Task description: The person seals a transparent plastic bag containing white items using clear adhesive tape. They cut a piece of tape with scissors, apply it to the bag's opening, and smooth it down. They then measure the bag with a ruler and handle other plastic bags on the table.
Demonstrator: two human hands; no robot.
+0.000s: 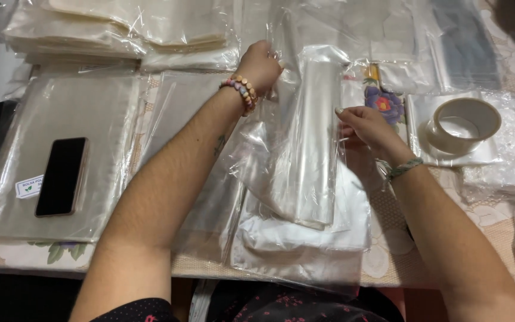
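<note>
While hands grip it, clear plastic sleeve (314, 137) between left hand (260, 65), right hand (368, 128).

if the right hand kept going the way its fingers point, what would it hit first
The right hand points left, fingertips already at the edge of the long clear plastic bag, so it would meet that bag first; depth is hard to judge.

Clear, glossy plastic bags (305, 149) cover a cream tablecloth (508, 220) patterned with pale flowers, broken by 1 purple bloom with a red-and-yellow centre (384, 104). A black phone with a rose-gold edge (61, 176) lies on a stack of clear bags bearing a white label with a green leaf (30, 186). The left hand (261, 64) wears a pastel multicoloured bead bracelet (241, 89); the right hand (369, 126) a teal woven band (404, 169). The tape roll (465, 123) is translucent beige.
</note>
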